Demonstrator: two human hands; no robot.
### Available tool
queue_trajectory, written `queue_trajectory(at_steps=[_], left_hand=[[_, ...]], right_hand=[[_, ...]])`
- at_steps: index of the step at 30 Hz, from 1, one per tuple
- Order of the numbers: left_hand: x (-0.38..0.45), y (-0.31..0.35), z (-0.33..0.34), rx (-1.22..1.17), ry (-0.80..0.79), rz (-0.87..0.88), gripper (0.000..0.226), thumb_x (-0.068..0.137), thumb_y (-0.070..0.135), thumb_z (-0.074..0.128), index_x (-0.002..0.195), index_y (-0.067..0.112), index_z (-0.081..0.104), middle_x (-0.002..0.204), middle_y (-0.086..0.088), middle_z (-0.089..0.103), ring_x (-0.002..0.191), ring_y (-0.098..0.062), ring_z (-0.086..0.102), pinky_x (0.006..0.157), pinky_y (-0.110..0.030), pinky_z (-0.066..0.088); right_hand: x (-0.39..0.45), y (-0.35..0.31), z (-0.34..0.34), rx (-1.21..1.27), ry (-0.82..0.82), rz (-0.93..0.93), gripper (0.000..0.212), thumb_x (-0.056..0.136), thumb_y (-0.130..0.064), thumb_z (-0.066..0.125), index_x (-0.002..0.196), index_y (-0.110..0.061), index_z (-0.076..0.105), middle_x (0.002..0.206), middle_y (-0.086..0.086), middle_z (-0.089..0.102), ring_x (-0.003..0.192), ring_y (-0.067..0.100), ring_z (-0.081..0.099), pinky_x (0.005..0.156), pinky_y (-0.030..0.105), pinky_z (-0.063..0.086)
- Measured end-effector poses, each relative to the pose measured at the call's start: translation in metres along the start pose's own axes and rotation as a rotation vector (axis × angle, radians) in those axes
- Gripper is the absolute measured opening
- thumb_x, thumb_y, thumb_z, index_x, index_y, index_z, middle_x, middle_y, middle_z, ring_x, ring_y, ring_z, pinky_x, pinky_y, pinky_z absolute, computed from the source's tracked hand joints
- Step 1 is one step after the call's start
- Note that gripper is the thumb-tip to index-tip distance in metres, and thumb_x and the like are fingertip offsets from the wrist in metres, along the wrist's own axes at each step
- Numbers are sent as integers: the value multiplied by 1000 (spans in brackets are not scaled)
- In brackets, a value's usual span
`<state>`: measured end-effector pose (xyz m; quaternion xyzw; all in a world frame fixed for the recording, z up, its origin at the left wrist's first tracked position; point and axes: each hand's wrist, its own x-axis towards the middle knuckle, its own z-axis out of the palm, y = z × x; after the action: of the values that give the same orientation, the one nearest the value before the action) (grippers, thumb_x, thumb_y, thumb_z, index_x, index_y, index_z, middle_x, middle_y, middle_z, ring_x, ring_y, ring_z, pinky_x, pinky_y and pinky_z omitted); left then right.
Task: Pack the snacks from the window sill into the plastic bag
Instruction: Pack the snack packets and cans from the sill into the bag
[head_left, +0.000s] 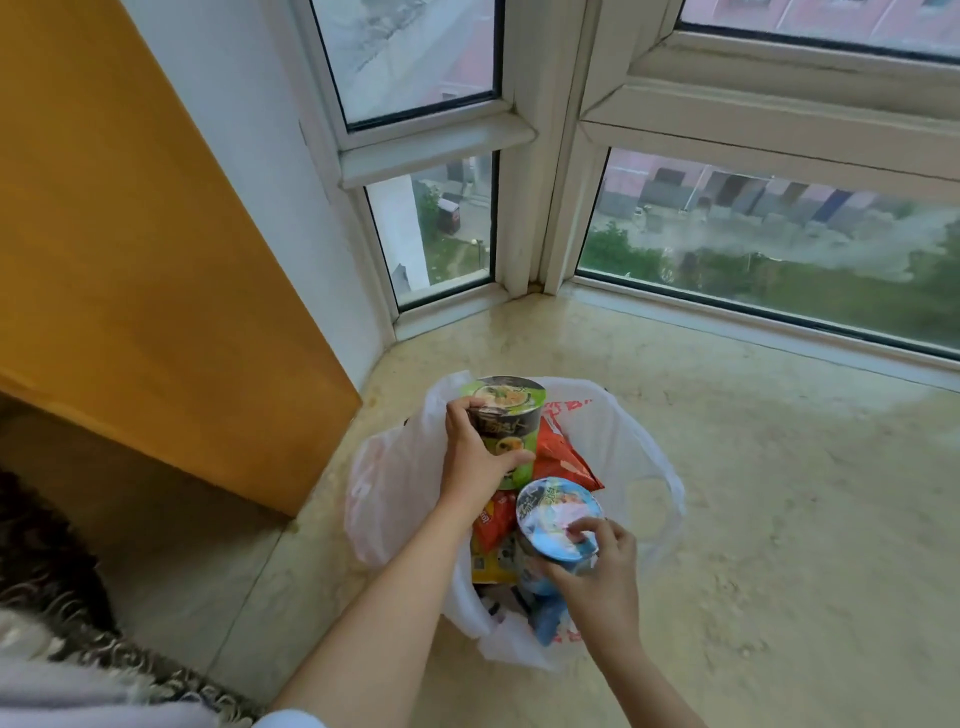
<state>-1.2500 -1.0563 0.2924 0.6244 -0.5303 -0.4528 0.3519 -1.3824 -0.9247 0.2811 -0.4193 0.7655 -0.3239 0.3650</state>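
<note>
While each hand grips a noodle cup, left hand (475, 457) green cup (506, 415), right hand (597, 566) blue cup (558, 522), packets beneath stay half-hidden.

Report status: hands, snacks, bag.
Left hand grips green cup; right hand grips blue cup. Both over open bag, snack packets inside. Nothing blocking.

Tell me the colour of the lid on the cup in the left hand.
Green, with a food picture, on the noodle cup that the left hand grips; seen in the head view.
</note>
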Motion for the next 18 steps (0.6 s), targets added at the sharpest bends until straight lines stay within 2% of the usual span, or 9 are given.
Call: queue_trajectory(at_steps=[3, 6, 9, 10, 12, 14, 15, 16, 18], left_hand=[[-9, -6, 0, 88, -9, 0, 79, 60, 26, 89, 111, 27, 29, 127, 4, 41, 115, -14, 49, 87, -26, 47], [-22, -12, -2, 202, -31, 18, 76, 64, 34, 86, 111, 28, 27, 128, 3, 42, 115, -15, 51, 86, -30, 51], [-35, -14, -7, 442, -38, 160, 77, 70, 52, 77, 121, 20, 29, 138, 3, 42, 124, -19, 49, 85, -34, 53], [-37, -16, -7, 522, 3, 256, 79, 71, 60, 71, 124, 19, 30, 146, 0, 36, 132, -21, 42, 94, -36, 49], [-40, -12, -6, 686, 80, 442, 71, 73, 71, 57, 118, 20, 36, 157, -8, 17, 145, -25, 19, 113, -43, 22], [-44, -5, -3, 835, 41, 572, 72, 76, 76, 49, 121, 20, 42, 160, -10, 9, 148, -24, 5, 118, -45, 2], [-49, -2, 1, 889, -18, 619, 79, 77, 76, 46, 129, 17, 44, 160, -10, 9, 148, -23, 3, 118, -46, 1], [-54, -2, 5, 944, -77, 658, 87, 77, 76, 46, 139, 14, 41, 160, -10, 9, 148, -23, 2, 118, -48, 4], [-66, -4, 14, 1104, -159, 715, 99, 75, 75, 48, 147, 8, 32, 160, -13, 11, 148, -25, 0, 117, -48, 7]], right_hand=[[-1, 2, 6, -52, 8, -6, 45, 64, -25, 86, 98, -22, 57, 125, 0, 39, 97, 7, 46, 66, 14, 41], [1, 5, 7, -163, 6, -7, 39, 65, -29, 85, 94, -24, 58, 132, 1, 41, 93, 12, 51, 66, 26, 46], [1, 17, 2, -423, -76, -152, 38, 65, -45, 81, 91, -27, 61, 143, 0, 42, 110, 21, 54, 63, 32, 50], [1, 22, -1, -509, -99, -218, 40, 66, -53, 77, 96, -29, 66, 142, 3, 46, 114, 26, 54, 67, 34, 51], [1, 30, -11, -671, -77, -352, 50, 75, -70, 54, 108, -35, 68, 140, 10, 50, 121, 34, 51, 83, 48, 49], [6, 35, -24, -787, -8, -438, 60, 88, -72, 29, 117, -33, 64, 145, 12, 46, 132, 34, 41, 95, 60, 39], [11, 36, -32, -817, 34, -465, 61, 91, -68, 25, 121, -30, 62, 146, 13, 43, 135, 34, 37, 99, 62, 33], [17, 37, -40, -843, 75, -489, 57, 93, -62, 28, 123, -25, 60, 147, 14, 41, 136, 34, 34, 102, 62, 29], [31, 40, -53, -936, 141, -516, 53, 86, -49, 48, 127, -17, 56, 149, 20, 35, 138, 37, 30, 104, 65, 25]])
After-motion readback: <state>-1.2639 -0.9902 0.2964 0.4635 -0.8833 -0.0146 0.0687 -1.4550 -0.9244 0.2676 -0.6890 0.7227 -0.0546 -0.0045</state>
